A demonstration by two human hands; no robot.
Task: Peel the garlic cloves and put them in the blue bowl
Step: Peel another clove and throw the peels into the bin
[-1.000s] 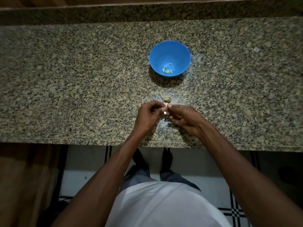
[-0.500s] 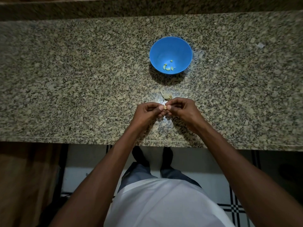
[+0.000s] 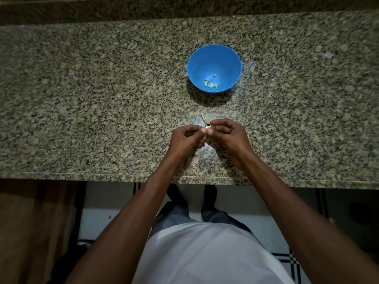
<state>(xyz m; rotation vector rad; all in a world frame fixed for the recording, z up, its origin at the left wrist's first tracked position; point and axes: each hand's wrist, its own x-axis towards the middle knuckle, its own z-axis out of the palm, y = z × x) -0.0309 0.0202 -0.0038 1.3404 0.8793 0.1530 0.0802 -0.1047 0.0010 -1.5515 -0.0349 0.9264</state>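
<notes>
The blue bowl [image 3: 214, 56] stands on the granite counter with several peeled garlic cloves [image 3: 210, 84] at its bottom. In front of it my left hand [image 3: 184, 140] and my right hand [image 3: 228, 137] meet fingertip to fingertip above the counter. Both pinch a small garlic clove [image 3: 207, 127], which is mostly hidden by the fingers; a sliver of pale skin sticks out between them. A scrap of garlic [image 3: 206, 120] lies on the counter just beyond my fingers.
The granite counter [image 3: 92, 109] runs the full width, with its front edge close to my body. A small pale scrap [image 3: 327, 55] lies far right on the counter. A raised granite ledge [image 3: 123, 9] borders the back.
My right hand's fingers have curled in tighter against my left hand. The hands stay in the same spot in front of the bowl; the view has shifted slightly.
</notes>
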